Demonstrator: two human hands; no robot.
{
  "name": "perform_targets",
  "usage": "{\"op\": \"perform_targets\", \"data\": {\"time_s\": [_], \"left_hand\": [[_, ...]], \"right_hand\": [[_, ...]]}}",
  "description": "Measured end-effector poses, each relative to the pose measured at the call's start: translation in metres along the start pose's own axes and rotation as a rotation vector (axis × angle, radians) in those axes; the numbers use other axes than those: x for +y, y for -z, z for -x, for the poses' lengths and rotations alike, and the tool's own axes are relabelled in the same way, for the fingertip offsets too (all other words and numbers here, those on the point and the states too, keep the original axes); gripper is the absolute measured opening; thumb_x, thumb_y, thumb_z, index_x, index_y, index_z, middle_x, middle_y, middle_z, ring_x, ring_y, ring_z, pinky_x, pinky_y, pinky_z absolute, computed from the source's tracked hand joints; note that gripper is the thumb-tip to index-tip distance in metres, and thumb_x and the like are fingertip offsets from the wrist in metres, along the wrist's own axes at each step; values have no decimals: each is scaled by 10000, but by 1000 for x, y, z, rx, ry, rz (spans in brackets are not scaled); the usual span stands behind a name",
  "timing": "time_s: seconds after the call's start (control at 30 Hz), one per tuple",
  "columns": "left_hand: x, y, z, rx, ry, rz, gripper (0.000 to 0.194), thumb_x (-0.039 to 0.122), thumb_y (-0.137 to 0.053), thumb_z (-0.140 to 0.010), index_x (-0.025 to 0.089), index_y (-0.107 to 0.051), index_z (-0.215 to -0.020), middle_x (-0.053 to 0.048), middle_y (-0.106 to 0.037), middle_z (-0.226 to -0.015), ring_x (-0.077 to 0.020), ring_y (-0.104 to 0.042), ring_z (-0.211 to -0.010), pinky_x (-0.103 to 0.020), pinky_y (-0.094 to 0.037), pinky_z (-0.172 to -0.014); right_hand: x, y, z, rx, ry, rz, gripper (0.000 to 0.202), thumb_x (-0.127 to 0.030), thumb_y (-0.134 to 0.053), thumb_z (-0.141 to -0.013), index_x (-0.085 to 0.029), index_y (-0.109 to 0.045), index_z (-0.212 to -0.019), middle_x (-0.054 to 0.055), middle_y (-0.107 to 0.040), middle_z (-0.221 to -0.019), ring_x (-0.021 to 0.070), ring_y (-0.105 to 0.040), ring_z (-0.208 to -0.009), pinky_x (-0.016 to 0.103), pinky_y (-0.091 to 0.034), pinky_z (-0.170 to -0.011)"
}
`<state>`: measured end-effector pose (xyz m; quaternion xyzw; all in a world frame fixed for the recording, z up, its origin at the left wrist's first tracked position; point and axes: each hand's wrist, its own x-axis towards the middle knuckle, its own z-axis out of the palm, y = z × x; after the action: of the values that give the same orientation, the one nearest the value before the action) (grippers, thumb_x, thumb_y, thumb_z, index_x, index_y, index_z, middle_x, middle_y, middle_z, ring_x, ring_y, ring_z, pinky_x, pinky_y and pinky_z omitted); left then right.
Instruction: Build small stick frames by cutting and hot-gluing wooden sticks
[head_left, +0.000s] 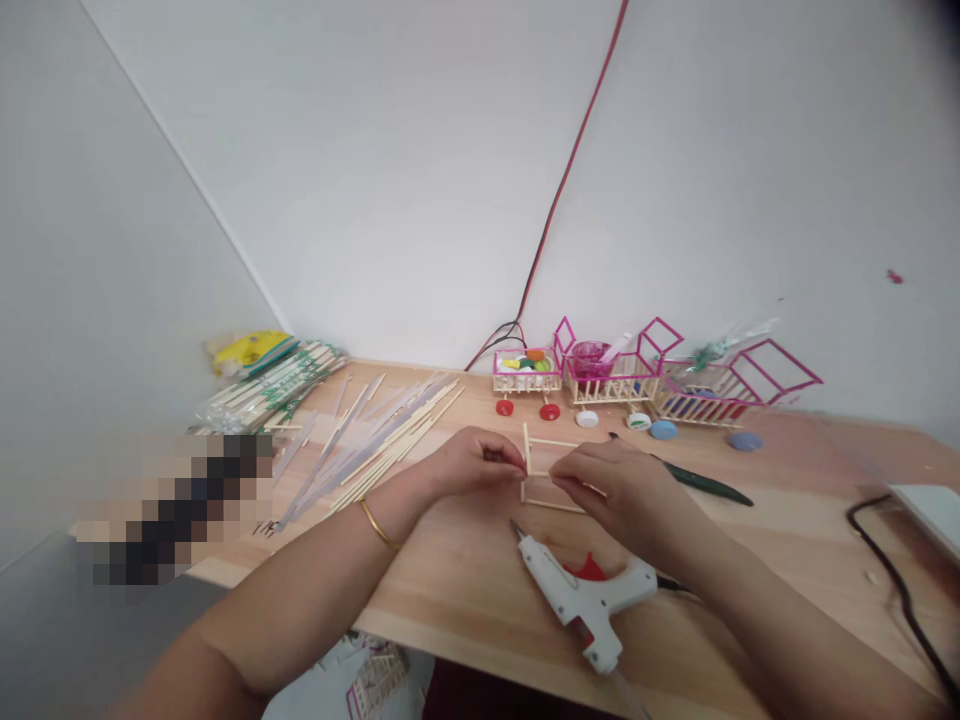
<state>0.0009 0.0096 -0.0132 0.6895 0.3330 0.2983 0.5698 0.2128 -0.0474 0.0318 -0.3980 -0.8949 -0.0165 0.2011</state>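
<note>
A small frame of thin wooden sticks (527,440) lies on the wooden table between my two hands. My left hand (480,462), with a gold bangle on its wrist, pinches the frame's upright left stick at its middle. From the other side, my right hand (604,475) closes its fingers on the frame's crosswise stick and hides the frame's right end. Just in front of the hands rests a white hot glue gun (577,590) with a red trigger, its nozzle pointing toward the frame.
Three small stick carts (611,388) with pink trim and bottle-cap wheels stand by the wall. Loose wooden sticks (405,440) and packaged sticks (281,385) lie at left. A dark green tool (705,480) is behind my right hand; a black cable (892,570) runs at right.
</note>
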Motion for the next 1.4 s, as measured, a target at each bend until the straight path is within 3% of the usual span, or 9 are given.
{"op": "perform_targets", "data": {"time_s": [0.17,0.3,0.47,1.03,1.2,1.4], "left_hand": [[-6,-1,-5,181,-34,47,302,298,-715,-636,110,-601,-842,27,-528,-595,-52,-443,-513,-166,-305,-489],[-10,-7,-10,168,-51,21,306,260,-682,-665,114,-616,-926,14,-563,-613,-60,-460,-525,-170,-325,-504],[0,-15,-11,207,-68,-10,156,216,-643,-681,112,-675,-793,-52,-666,-768,-112,-566,-669,-213,-421,-654],[2,-15,-12,203,-73,-44,163,268,-640,-695,116,-670,-747,-34,-647,-679,-105,-548,-616,-208,-417,-606],[-7,-15,-16,172,-89,151,297,266,-675,-669,122,-603,-918,-38,-651,-725,-112,-578,-631,-236,-442,-654],[-9,-14,-17,174,-91,159,445,244,-675,-673,144,-510,-1073,-30,-650,-728,-122,-599,-651,-232,-439,-639]], "right_hand": [[-3,1,-1,-7,-8,32,192,-225,-481,-875,-194,-642,-776,31,-632,-712,151,-552,-679,271,-346,-651],[-4,3,-1,-10,-4,60,204,-213,-474,-874,-194,-644,-763,25,-622,-691,146,-543,-668,271,-331,-645],[-5,5,-1,-25,-9,61,209,-197,-476,-870,-185,-646,-750,23,-621,-675,147,-544,-665,276,-325,-646],[-5,7,-2,-33,35,88,229,-197,-447,-890,-183,-646,-778,28,-635,-688,144,-565,-700,273,-337,-656],[-5,7,-1,-35,34,85,234,-191,-435,-895,-187,-646,-793,27,-641,-707,142,-567,-714,277,-338,-663],[-5,8,-2,-43,35,86,223,-193,-448,-890,-185,-650,-795,30,-645,-698,150,-574,-720,277,-337,-664]]}}
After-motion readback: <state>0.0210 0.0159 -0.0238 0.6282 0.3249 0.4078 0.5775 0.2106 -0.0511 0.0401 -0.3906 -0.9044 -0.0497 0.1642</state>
